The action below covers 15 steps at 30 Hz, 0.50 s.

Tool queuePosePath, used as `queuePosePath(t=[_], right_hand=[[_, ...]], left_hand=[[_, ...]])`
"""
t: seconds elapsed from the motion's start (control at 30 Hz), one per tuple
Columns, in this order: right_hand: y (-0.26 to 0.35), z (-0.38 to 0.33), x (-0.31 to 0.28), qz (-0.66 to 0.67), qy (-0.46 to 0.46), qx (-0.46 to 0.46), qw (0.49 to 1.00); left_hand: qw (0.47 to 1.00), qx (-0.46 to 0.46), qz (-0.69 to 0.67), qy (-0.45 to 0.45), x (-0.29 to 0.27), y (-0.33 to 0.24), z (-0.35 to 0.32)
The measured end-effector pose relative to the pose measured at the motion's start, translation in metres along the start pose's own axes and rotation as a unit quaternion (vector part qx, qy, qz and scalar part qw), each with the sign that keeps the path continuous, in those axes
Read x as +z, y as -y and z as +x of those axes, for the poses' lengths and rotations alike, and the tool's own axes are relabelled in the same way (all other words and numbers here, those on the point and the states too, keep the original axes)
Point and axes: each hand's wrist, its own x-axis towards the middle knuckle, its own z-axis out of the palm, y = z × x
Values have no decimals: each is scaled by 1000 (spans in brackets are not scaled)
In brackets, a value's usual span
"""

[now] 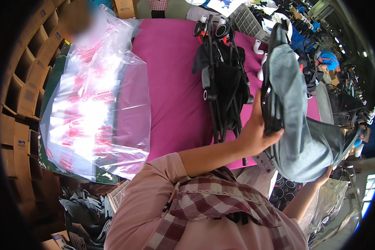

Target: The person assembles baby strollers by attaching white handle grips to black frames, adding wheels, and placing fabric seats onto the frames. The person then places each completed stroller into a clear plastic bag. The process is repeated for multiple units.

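A grey fabric stroller piece (pixel 298 133) with a black, stiff edge is held up at the right, above the table's edge. My left hand (pixel 260 131) is closed around its black edge, thumb on the near side. At the fabric's lower end is my right hand (pixel 323 177), gripping the underside, with its fingers partly hidden by the cloth. Just left of the held piece, a folded black stroller (pixel 227 79) lies on the pink-covered table (pixel 168 87), its wheels at the far end.
Clear plastic bags (pixel 100 112) with red print are piled on the table's left. White curved parts (pixel 258 48) lie near its right edge. Open cardboard boxes (pixel 27 91) are stacked at the left. A grey crate (pixel 248 23) stands behind; other people (pixel 328 61) are at the far right.
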Motion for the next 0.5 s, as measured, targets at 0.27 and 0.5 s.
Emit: queuePosePath(t=[0.27, 0.5], right_hand=[[-59, 42, 17, -124, -32, -115, 985], [-152, 95, 125, 6, 169, -9, 986]], left_hand=[[981, -16, 179, -72, 1, 41, -5], [948, -42, 247, -198, -55, 107, 49]])
